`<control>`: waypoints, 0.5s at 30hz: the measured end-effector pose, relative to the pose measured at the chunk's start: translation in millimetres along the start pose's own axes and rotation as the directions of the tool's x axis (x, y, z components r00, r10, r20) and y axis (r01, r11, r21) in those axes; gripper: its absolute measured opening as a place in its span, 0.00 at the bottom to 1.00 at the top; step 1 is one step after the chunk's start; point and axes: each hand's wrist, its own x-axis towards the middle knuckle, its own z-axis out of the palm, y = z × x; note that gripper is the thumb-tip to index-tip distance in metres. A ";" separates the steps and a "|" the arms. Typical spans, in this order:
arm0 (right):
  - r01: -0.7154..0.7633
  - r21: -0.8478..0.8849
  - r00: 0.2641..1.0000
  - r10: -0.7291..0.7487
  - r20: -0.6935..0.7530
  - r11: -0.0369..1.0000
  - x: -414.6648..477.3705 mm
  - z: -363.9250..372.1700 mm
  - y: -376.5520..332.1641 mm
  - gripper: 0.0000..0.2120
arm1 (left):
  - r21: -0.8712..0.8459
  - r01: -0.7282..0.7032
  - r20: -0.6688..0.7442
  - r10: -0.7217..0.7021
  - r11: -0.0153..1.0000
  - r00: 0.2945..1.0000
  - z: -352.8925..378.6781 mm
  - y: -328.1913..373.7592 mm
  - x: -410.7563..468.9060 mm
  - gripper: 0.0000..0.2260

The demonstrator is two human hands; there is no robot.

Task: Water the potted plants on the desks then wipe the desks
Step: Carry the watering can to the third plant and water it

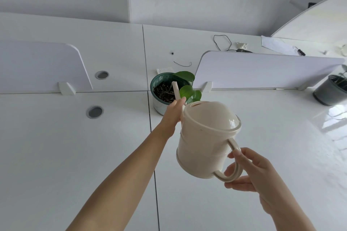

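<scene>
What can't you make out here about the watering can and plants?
Head view:
Water level in the watering can: opaque wall hides it.
Any stream from the spout: too fine to see.
Plant in the grey pot: cut by right edge.
Fingers of the left hand: behind the can.

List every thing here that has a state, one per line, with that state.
green pot: upright on the desk
watering can: tilted, held up, spout over the green pot's soil
left hand: holds the spout
right hand: grips the handle
grey pot: upright on the desk

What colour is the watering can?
The watering can is cream-beige all over, clearest in the head view.
</scene>
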 end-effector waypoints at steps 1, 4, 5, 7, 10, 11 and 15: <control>0.003 0.004 1.000 -0.003 -0.010 1.000 -0.2 -1.2 -0.4 0.11 | 0.009 0.001 0.010 -0.001 1.000 1.000 3.4 3.2 0.1 0.14; 0.012 0.007 0.999 -0.011 -0.030 1.000 0.0 -3.6 -1.8 0.11 | 0.020 0.010 0.023 -0.010 1.000 1.000 11.3 8.2 5.8 0.23; 0.014 0.008 0.999 -0.014 -0.035 1.000 -0.1 -4.4 -2.1 0.10 | 0.023 0.019 0.028 -0.020 1.000 0.999 13.2 9.1 7.2 0.25; 0.017 0.012 0.999 -0.016 -0.044 1.000 -1.0 -6.0 -2.1 0.10 | 0.030 0.030 0.042 -0.031 0.999 0.999 16.0 9.6 8.3 0.27; 0.013 0.013 0.999 -0.012 -0.049 1.000 -4.2 -8.5 -0.4 0.10 | 0.031 0.046 0.043 -0.047 0.998 0.998 17.4 7.3 5.3 0.26; 0.009 0.013 0.999 -0.008 -0.047 1.000 -5.6 -8.8 0.4 0.10 | 0.030 0.051 0.041 -0.052 0.998 0.998 16.8 5.4 3.4 0.25; -0.007 0.003 1.000 0.007 -0.027 1.000 -12.1 -6.4 5.2 0.10 | 0.039 0.061 0.030 -0.062 0.997 0.998 10.9 -5.0 -6.3 0.25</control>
